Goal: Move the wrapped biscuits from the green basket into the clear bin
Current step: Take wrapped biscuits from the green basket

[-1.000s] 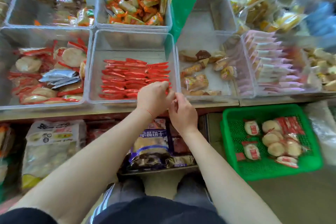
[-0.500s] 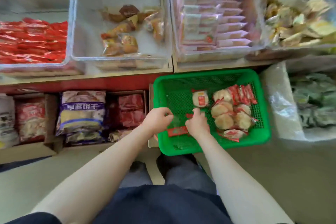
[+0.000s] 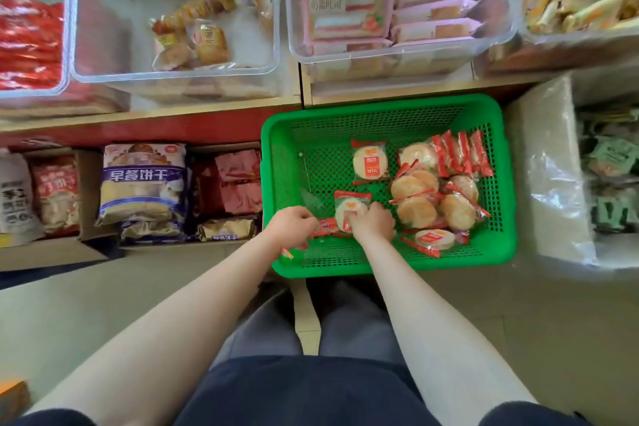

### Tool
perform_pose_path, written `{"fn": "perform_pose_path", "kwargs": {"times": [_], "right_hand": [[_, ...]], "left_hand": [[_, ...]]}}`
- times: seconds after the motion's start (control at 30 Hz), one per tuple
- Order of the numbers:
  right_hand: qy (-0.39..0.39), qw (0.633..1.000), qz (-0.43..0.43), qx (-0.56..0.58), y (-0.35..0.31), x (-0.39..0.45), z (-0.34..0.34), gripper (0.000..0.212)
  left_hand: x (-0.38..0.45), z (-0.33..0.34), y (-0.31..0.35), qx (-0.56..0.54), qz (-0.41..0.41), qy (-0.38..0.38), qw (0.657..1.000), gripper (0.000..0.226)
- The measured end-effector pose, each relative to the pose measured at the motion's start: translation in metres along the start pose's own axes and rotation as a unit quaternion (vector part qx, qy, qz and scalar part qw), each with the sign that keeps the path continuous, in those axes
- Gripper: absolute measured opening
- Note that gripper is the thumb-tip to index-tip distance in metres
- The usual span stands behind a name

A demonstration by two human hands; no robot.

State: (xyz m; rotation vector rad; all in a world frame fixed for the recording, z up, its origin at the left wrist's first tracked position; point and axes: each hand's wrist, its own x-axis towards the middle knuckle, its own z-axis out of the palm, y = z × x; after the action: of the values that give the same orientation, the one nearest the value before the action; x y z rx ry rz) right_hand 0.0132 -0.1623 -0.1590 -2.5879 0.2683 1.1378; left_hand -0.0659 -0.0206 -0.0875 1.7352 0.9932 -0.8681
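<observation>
The green basket (image 3: 380, 114) stands on the floor below the shelf. Several round wrapped biscuits (image 3: 416, 211) in clear and red wrappers lie heaped on its right side, and one single packet (image 3: 369, 162) lies near the middle. My right hand (image 3: 375, 225) is inside the basket's near left part, fingers curled over a wrapped biscuit (image 3: 351, 204). My left hand (image 3: 292, 226) is just beside it with curled fingers at the edge of a flat red packet (image 3: 325, 228). The bin that holds the same round biscuits is out of view.
Clear bins line the shelf above: red packets (image 3: 27, 41) at the left, mixed pastries (image 3: 193, 41) in the middle, pink cake slices (image 3: 397, 10) to the right. Cartons with bagged biscuits (image 3: 143, 183) stand left of the basket. A plastic-wrapped box (image 3: 553, 176) stands right of it.
Both hands left the shelf bin of red packets and came down into the green basket. My view swung right and down. My right hand has closed over a biscuit packet.
</observation>
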Motion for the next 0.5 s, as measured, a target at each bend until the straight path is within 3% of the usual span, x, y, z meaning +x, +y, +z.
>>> {"fn": "perform_pose_path", "kwargs": {"times": [0.07,0.2,0.33,0.4,0.5], "right_hand": [[-0.026,0.996,-0.046,0.069,0.000,-0.001,-0.008,0.041],[-0.131,0.964,-0.123,0.197,-0.003,-0.014,-0.037,0.027],[-0.227,0.946,-0.175,0.151,-0.011,-0.012,-0.063,0.029],[-0.200,0.952,-0.185,0.140,-0.020,0.000,-0.069,0.025],[-0.026,0.972,-0.219,0.077,-0.037,0.026,-0.074,0.031]], "left_hand": [[0.007,0.003,0.002,-0.054,-0.028,0.010,0.998,0.021],[0.021,0.013,0.012,-0.097,-0.028,0.054,0.993,0.069],[0.028,0.012,0.021,-0.260,0.032,0.026,0.965,0.051],[0.033,0.008,0.023,-0.298,0.034,0.048,0.953,0.028],[0.041,0.002,0.024,-0.316,0.016,0.068,0.946,0.015]]}}
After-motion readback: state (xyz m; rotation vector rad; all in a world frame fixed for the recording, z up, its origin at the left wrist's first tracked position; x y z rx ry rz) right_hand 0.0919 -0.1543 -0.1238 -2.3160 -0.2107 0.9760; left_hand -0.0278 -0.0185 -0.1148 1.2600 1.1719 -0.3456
